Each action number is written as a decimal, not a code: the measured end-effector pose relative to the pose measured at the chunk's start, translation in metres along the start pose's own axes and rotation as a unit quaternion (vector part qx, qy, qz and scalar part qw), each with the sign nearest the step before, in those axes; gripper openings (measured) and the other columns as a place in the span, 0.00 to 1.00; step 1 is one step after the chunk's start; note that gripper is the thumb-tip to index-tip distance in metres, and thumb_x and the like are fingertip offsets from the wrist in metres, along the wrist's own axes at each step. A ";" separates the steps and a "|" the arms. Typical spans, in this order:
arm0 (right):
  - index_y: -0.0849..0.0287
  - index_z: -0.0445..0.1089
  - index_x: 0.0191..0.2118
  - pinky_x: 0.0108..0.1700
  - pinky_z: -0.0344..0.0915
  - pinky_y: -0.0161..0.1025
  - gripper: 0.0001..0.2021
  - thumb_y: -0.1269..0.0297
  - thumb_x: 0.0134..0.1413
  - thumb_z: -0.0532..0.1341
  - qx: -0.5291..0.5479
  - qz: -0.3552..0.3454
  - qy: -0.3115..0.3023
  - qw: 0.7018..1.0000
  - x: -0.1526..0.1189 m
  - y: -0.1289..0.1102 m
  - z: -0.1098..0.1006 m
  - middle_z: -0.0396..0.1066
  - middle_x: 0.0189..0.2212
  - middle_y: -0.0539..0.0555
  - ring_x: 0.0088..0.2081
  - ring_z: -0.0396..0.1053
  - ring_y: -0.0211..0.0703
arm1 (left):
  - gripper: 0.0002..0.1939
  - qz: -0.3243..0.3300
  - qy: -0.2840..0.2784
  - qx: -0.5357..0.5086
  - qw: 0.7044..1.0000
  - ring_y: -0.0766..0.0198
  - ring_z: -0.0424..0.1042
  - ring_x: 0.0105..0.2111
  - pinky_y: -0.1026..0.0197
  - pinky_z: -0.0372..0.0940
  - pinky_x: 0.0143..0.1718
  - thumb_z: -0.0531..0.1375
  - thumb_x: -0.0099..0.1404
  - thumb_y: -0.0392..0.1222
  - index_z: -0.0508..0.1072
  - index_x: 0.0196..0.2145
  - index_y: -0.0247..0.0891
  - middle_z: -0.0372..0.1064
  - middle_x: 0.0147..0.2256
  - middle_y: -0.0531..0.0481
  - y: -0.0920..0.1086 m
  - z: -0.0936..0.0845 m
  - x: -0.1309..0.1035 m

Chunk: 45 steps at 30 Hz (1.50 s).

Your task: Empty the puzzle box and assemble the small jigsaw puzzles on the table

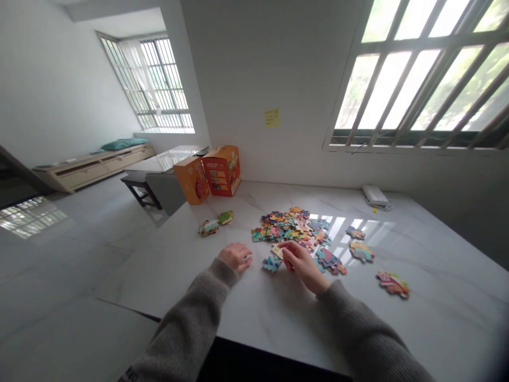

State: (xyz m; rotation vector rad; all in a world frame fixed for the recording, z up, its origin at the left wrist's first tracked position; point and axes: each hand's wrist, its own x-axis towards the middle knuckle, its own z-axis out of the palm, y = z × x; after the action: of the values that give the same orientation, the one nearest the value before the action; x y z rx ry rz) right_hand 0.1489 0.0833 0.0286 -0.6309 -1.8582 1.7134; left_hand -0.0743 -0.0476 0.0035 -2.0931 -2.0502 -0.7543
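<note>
My right hand [298,262] pinches a pale yellow puzzle piece [277,251] between thumb and fingers, at the near edge of a heap of mixed puzzle pieces [296,225]. Just below that piece lies a blue patterned puzzle piece [271,263] on the white table. Resting on the tabletop to the left is my left hand [235,257], its fingers loosely bent with a gap to the thumb and nothing visible in them. A blue and red cluster of pieces [331,261] lies to the right of my right hand.
Small groups of pieces lie at the left [209,227] and right [393,284] of the marble-look table [274,329]. Two orange boxes [225,170] stand at the back left corner. A white device [375,196] sits by the wall, below a barred window.
</note>
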 end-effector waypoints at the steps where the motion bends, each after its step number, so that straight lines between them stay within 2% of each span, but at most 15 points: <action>1: 0.58 0.69 0.40 0.21 0.52 0.32 0.14 0.52 0.57 0.58 -0.028 -0.007 -0.003 1.000 0.000 0.000 -0.002 0.61 0.18 0.43 0.19 0.57 0.34 | 0.08 -0.018 0.013 0.005 1.000 0.57 0.69 0.30 0.55 0.64 0.36 0.57 0.62 0.39 0.77 0.35 0.40 0.71 0.27 0.46 -0.001 -0.004 -0.005; 5: 0.57 0.72 0.38 0.29 0.60 0.35 0.12 0.58 0.60 0.54 -0.170 -0.070 -0.005 0.983 0.000 0.006 -0.008 0.68 0.23 0.49 0.25 0.65 0.38 | 0.13 -0.041 0.015 -0.012 0.999 0.55 0.69 0.35 0.53 0.63 0.40 0.60 0.62 0.46 0.75 0.43 0.40 0.72 0.33 0.45 0.025 -0.003 -0.014; 9: 0.57 0.71 0.42 0.33 0.63 0.36 0.12 0.61 0.62 0.52 -0.203 -0.112 0.008 0.973 -0.001 0.009 -0.010 0.70 0.25 0.49 0.28 0.68 0.40 | 0.32 -0.079 -0.010 0.033 0.996 0.46 0.67 0.42 0.48 0.60 0.42 0.67 0.52 0.60 0.72 0.49 0.40 0.71 0.41 0.38 0.074 0.018 0.000; 11: 0.57 0.71 0.42 0.33 0.63 0.36 0.12 0.62 0.63 0.52 -0.207 -0.119 0.012 0.971 -0.002 0.008 -0.012 0.70 0.25 0.50 0.29 0.68 0.41 | 0.30 -0.111 -0.025 0.060 0.992 0.45 0.66 0.43 0.47 0.58 0.42 0.67 0.51 0.60 0.73 0.46 0.40 0.70 0.41 0.37 0.090 0.027 0.011; 14: 0.57 0.71 0.42 0.33 0.62 0.35 0.12 0.62 0.62 0.52 -0.217 -0.128 0.017 0.967 -0.002 0.005 -0.014 0.70 0.25 0.49 0.28 0.68 0.40 | 0.22 -0.141 -0.059 0.073 0.986 0.47 0.65 0.45 0.48 0.57 0.44 0.65 0.54 0.55 0.74 0.43 0.41 0.69 0.41 0.40 0.095 0.027 0.021; 16: 0.58 0.71 0.43 0.32 0.61 0.35 0.12 0.62 0.62 0.52 -0.227 -0.133 0.017 0.965 -0.002 0.005 -0.017 0.70 0.25 0.49 0.28 0.67 0.39 | 0.19 -0.146 -0.084 0.072 0.983 0.49 0.65 0.47 0.50 0.57 0.46 0.63 0.55 0.52 0.74 0.44 0.43 0.69 0.43 0.43 0.086 0.019 0.018; 19: 0.58 0.71 0.43 0.31 0.61 0.35 0.12 0.62 0.62 0.52 -0.239 -0.135 0.013 0.962 -0.001 0.003 -0.019 0.69 0.25 0.49 0.27 0.66 0.39 | 0.19 -0.159 -0.109 0.083 0.978 0.52 0.65 0.48 0.51 0.57 0.47 0.62 0.57 0.47 0.74 0.47 0.47 0.70 0.46 0.46 0.056 -0.002 -0.003; 25: 0.58 0.70 0.44 0.31 0.61 0.35 0.12 0.61 0.63 0.52 -0.245 -0.132 0.003 0.960 -0.003 -0.002 -0.016 0.70 0.26 0.50 0.27 0.67 0.39 | 0.16 -0.348 -0.014 0.158 0.924 0.50 0.65 0.51 0.51 0.59 0.47 0.56 0.63 0.42 0.72 0.49 0.44 0.70 0.53 0.46 -0.031 -0.048 -0.062; 28: 0.58 0.70 0.44 0.31 0.61 0.36 0.12 0.61 0.62 0.52 -0.253 -0.138 0.006 0.958 -0.002 -0.002 -0.019 0.70 0.25 0.50 0.27 0.66 0.40 | 0.13 -0.366 0.002 0.154 0.918 0.50 0.66 0.51 0.51 0.60 0.46 0.57 0.63 0.42 0.73 0.46 0.44 0.71 0.52 0.47 -0.058 -0.059 -0.075; 30: 0.58 0.70 0.45 0.31 0.61 0.36 0.13 0.61 0.62 0.52 -0.256 -0.139 0.026 0.956 0.002 0.000 -0.026 0.69 0.25 0.50 0.27 0.66 0.40 | 0.13 -0.350 0.020 0.153 0.924 0.50 0.66 0.51 0.50 0.60 0.47 0.57 0.63 0.41 0.74 0.45 0.44 0.71 0.52 0.47 -0.063 -0.060 -0.075; 32: 0.59 0.70 0.45 0.30 0.61 0.36 0.13 0.62 0.62 0.52 -0.258 -0.126 0.070 0.955 0.007 0.003 -0.036 0.70 0.25 0.50 0.26 0.66 0.40 | 0.13 -0.314 0.066 0.159 0.934 0.50 0.67 0.50 0.50 0.60 0.49 0.57 0.62 0.39 0.75 0.45 0.43 0.71 0.52 0.46 -0.055 -0.056 -0.069; 35: 0.59 0.72 0.42 0.31 0.61 0.37 0.13 0.62 0.61 0.52 -0.288 -0.109 0.122 0.943 0.014 0.008 -0.049 0.72 0.26 0.52 0.27 0.67 0.42 | 0.11 -0.226 0.116 0.111 0.961 0.53 0.70 0.46 0.52 0.60 0.49 0.55 0.64 0.38 0.75 0.41 0.40 0.74 0.44 0.45 -0.024 -0.041 -0.049; 38: 0.58 0.73 0.39 0.36 0.63 0.39 0.12 0.64 0.61 0.52 -0.362 -0.148 0.105 0.914 0.016 0.014 -0.051 0.73 0.31 0.55 0.32 0.69 0.44 | 0.09 -0.161 0.066 0.019 0.985 0.58 0.72 0.38 0.55 0.61 0.45 0.55 0.64 0.38 0.75 0.39 0.41 0.75 0.34 0.49 0.020 -0.016 -0.018; 41: 0.57 0.73 0.40 0.44 0.62 0.43 0.12 0.62 0.63 0.53 -0.458 -0.174 0.089 0.867 0.012 0.019 -0.039 0.73 0.34 0.57 0.39 0.68 0.48 | 0.09 -0.146 0.008 0.000 0.989 0.56 0.72 0.40 0.55 0.61 0.43 0.60 0.62 0.44 0.73 0.41 0.41 0.74 0.36 0.48 0.056 0.007 0.018; 45: 0.56 0.71 0.41 0.51 0.58 0.48 0.14 0.51 0.59 0.59 -0.566 -0.147 0.105 0.805 0.008 0.022 -0.020 0.70 0.40 0.60 0.46 0.65 0.54 | 0.22 -0.130 -0.041 0.006 0.991 0.51 0.69 0.46 0.54 0.62 0.44 0.62 0.60 0.46 0.69 0.52 0.38 0.72 0.45 0.43 0.070 0.028 0.054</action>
State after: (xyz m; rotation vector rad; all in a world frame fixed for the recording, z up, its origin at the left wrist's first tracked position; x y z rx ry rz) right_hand 0.1561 0.1055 0.0085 -0.8281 -2.5051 0.1578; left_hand -0.0013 0.0077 0.0202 -1.9026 -2.3960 -0.6956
